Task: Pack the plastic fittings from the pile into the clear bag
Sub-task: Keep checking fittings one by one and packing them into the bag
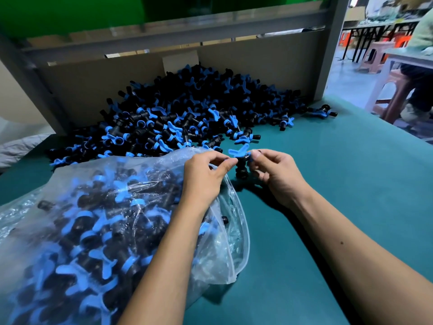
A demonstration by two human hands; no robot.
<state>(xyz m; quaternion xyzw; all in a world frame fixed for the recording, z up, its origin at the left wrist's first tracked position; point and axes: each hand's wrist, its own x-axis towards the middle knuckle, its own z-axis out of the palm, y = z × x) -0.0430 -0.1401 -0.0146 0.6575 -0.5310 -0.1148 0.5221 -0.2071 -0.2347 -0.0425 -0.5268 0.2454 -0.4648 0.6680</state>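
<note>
A big pile of black plastic fittings with blue wing handles [182, 113] lies on the green table top against a cardboard wall. A clear bag [98, 221], filled with many such fittings, lies at the lower left with its mouth facing right. One fitting [241, 165] is held just past the bag's mouth, between both hands. My left hand [206, 177] rests over the bag's top edge and pinches the fitting's left side. My right hand [276, 174] pinches the fitting's blue wing from the right.
The green table [328, 184] stretches to the right and front. A few stray fittings [323, 112] lie near the right edge. A cardboard wall [257, 64] and grey frame post [332, 48] stand behind the pile. Stools [393, 95] and a seated person are beyond the right edge.
</note>
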